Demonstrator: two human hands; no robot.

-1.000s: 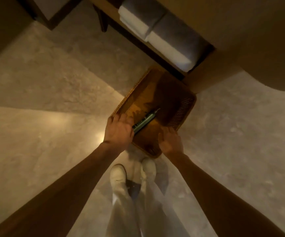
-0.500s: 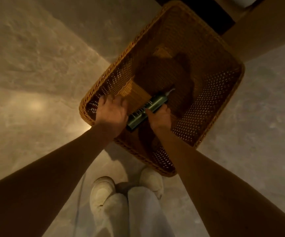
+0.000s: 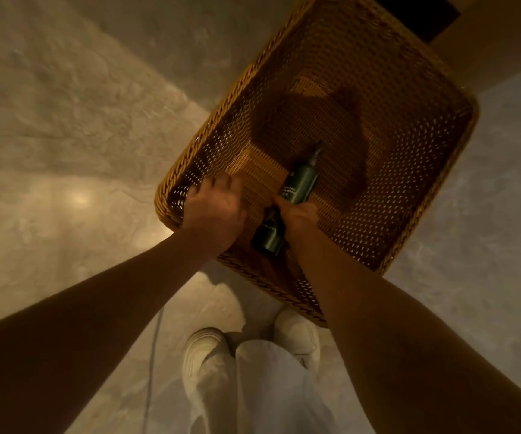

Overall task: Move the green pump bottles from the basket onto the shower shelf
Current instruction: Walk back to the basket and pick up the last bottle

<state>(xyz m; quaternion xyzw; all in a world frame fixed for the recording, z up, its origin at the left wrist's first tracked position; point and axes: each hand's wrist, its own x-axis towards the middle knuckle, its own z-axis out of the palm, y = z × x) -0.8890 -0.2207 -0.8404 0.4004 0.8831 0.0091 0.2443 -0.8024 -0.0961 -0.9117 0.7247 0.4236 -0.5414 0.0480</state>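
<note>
2 bare hands reach down into a wicker basket [image 3: 440,170] in the head view, the only one here. It is rectangular with rounded corners, woven of amber cane; its rim is a thick braid and its walls are open weave, with light showing through in small specks. It stands on a floor [image 3: 65,120] of mottled, stone-like beige slabs with a bright glare spot at left.

Inside, near the basket's near-left corner, lie 2 bottles, both dark green, smooth and cylindrical. The far bottle [image 3: 301,183] points its slim pump head away toward the far right and carries pale lettering on its side. The near bottle [image 3: 270,234] lies almost in line with it, its flat base toward the near wall, its upper part hidden behind the right hand.

The right hand [image 3: 298,214] is curled closed around the lower end of the far bottle, fingers wrapped under it. The left hand [image 3: 213,211] sits at the basket's left wall, palm down, fingers loosely bent and spread over the weave near the rim; it holds nothing that I can see, and whether it touches the near bottle I cannot tell.

Below the basket, 2 pale shoes [image 3: 204,355] and light trouser legs [image 3: 268,386] stand on the floor. A rounded shadow darkens the basket's bottom.
</note>
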